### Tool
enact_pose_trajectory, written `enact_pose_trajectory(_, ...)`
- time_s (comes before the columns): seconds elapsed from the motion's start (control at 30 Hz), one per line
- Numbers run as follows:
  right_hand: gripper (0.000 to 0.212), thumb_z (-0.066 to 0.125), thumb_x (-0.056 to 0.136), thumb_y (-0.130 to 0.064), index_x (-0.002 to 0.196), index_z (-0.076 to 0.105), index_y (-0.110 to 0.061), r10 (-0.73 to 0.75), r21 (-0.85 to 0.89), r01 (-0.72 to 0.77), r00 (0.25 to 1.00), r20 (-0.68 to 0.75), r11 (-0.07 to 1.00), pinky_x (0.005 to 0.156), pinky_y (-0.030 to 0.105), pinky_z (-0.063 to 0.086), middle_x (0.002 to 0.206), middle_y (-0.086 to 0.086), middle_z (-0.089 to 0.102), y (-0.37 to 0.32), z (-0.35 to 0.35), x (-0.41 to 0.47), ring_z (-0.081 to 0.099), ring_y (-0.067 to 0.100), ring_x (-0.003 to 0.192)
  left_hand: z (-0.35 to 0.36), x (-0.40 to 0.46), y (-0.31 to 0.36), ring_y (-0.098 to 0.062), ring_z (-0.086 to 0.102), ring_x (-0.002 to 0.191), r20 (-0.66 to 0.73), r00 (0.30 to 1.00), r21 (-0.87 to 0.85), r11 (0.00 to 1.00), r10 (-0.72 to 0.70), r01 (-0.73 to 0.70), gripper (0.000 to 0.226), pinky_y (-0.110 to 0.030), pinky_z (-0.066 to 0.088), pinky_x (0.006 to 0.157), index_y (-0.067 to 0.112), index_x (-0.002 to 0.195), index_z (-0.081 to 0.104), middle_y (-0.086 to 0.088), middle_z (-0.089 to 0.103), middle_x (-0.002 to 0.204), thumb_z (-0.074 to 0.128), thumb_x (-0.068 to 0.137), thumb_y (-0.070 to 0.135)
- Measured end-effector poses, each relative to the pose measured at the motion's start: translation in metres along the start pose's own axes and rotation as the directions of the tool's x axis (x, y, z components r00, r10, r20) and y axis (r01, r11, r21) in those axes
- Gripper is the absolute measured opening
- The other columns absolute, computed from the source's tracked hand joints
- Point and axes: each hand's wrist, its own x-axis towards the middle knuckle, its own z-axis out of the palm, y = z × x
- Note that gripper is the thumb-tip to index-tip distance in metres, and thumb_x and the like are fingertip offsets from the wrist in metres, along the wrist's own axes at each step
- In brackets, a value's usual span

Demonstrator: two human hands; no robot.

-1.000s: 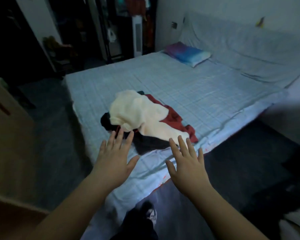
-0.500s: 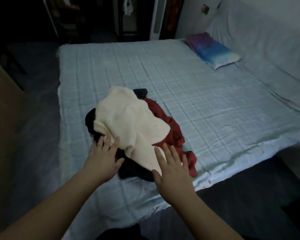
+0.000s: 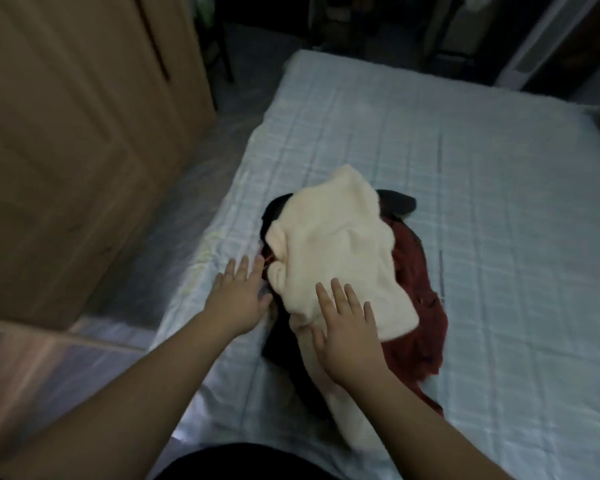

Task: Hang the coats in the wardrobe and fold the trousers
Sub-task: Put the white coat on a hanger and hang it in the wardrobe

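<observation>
Both hands are flat and hold nothing: the right hand rests on the cream coat at frame centre, the left hand beside the pile on the bed, probably to start sorting.

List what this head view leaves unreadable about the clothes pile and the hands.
- Black garment: mostly buried under the cream fleece garment; coat or trousers, unclear.
- Dark red garment: half covered by the fleece, shape hidden.
- Left hand: fingertips at the pile's edge; contact lost in shadow.
- Right hand: its palm side is hidden.
</observation>
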Motion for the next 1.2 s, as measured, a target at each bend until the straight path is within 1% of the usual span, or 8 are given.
enact_pose_trajectory(0.13, 0.069, 0.034, 0.096, -0.045, 0.159, 0.015, -0.027, -0.166, -0.05, 0.17, 0.983, 0.077, 0.984, 0.121, 0.054, 0.016, 0.168, 0.005, 0.008, 0.011, 0.003, 0.038, 0.009, 0.029, 0.154, 0.016, 0.0, 0.016, -0.034, 0.0, 0.151, -0.005, 0.992, -0.153, 0.981, -0.124, 0.121, 0.079, -0.047, 0.011, 0.122, 0.024, 0.155, -0.016, -0.011, -0.001, 0.165, 0.033, 0.099, 0.053)
enact_pose_trajectory(0.27, 0.073, 0.038, 0.087, -0.042, 0.151, 0.039, -0.006, -0.27, -0.087, 0.274, 0.961, 0.054, 0.958, 0.114, 0.052, 0.033, 0.156, 0.02, 0.037, 0.005, 0.016, 0.084, 0.035, 0.037, 0.144, 0.036, -0.001, 0.019, -0.032, -0.003, 0.152, 0.006, 0.976, -0.267, 0.94, -0.217, 0.211, 0.08, -0.046, 0.009, 0.122, 0.021, 0.156, -0.01, -0.011, -0.004, 0.165, 0.037, 0.099, 0.052)
enact_pose_trajectory(0.37, 0.071, 0.05, 0.093, -0.033, 0.148, 0.033, 0.008, -0.321, -0.063, 0.329, 0.941, 0.108, 0.942, 0.122, 0.046, 0.022, 0.152, 0.031, 0.036, -0.015, 0.033, 0.117, 0.031, 0.042, 0.144, 0.049, -0.006, 0.01, -0.032, -0.005, 0.152, 0.002, 0.967, -0.352, 0.904, -0.256, 0.241, 0.081, -0.045, 0.008, 0.123, 0.022, 0.157, -0.009, -0.012, -0.004, 0.165, 0.039, 0.099, 0.052)
enact_pose_trajectory(0.63, 0.095, 0.045, 0.093, -0.057, 0.156, 0.006, 0.002, 0.062, -0.399, 0.057, 0.958, 0.279, 0.915, 0.122, 0.051, 0.006, 0.16, 0.033, 0.008, -0.04, 0.13, 0.175, 0.003, 0.046, 0.15, 0.088, 0.011, -0.028, -0.03, -0.01, 0.151, 0.075, 0.966, -0.437, 0.862, -0.248, 0.255, 0.08, -0.047, 0.012, 0.121, 0.027, 0.155, -0.014, -0.008, -0.012, 0.165, 0.043, 0.1, 0.042)
enact_pose_trajectory(0.77, 0.073, 0.049, 0.09, -0.031, 0.154, 0.027, -0.002, 0.025, -0.408, 0.059, 0.98, 0.197, 0.911, 0.122, 0.052, 0.009, 0.16, 0.027, 0.021, -0.014, 0.128, 0.166, 0.013, 0.041, 0.15, 0.098, 0.008, -0.042, -0.033, -0.011, 0.151, 0.156, 0.967, -0.418, 0.874, -0.199, 0.247, 0.081, -0.05, 0.014, 0.121, 0.028, 0.155, -0.015, -0.009, -0.016, 0.164, 0.043, 0.1, 0.04)
enact_pose_trajectory(0.87, 0.067, 0.051, 0.09, -0.027, 0.15, 0.037, -0.004, 0.032, -0.426, 0.053, 0.981, 0.191, 0.903, 0.122, 0.051, 0.012, 0.16, 0.024, 0.027, 0.0, 0.111, 0.158, 0.019, 0.039, 0.15, 0.087, 0.009, -0.045, -0.033, -0.012, 0.151, 0.177, 0.971, -0.396, 0.891, -0.161, 0.22, 0.082, -0.049, 0.013, 0.121, 0.028, 0.155, -0.016, -0.01, -0.018, 0.164, 0.044, 0.1, 0.038)
enact_pose_trajectory(1.03, 0.067, 0.017, 0.087, -0.021, 0.148, 0.039, -0.004, 0.02, -0.307, 0.024, 0.99, 0.137, 0.951, 0.12, 0.05, 0.017, 0.159, 0.02, 0.031, 0.001, 0.083, 0.136, 0.022, 0.046, 0.147, 0.049, 0.023, -0.038, -0.033, -0.008, 0.151, 0.062, 0.995, -0.389, 0.916, -0.074, 0.093, 0.083, -0.048, 0.014, 0.12, 0.027, 0.156, -0.011, -0.01, -0.013, 0.164, 0.046, 0.096, 0.034)
enact_pose_trajectory(1.2, 0.054, 0.026, 0.103, -0.006, 0.156, 0.026, -0.01, 0.141, 0.103, -0.141, 0.99, 0.007, 0.985, 0.12, 0.034, 0.019, 0.162, 0.014, 0.026, 0.006, 0.044, 0.117, 0.028, 0.031, 0.148, 0.014, 0.031, -0.024, -0.032, -0.006, 0.151, 0.007, 1.0, -0.385, 0.923, 0.004, -0.001, 0.085, -0.048, 0.011, 0.122, 0.028, 0.156, -0.01, -0.01, -0.012, 0.164, 0.049, 0.096, 0.033)
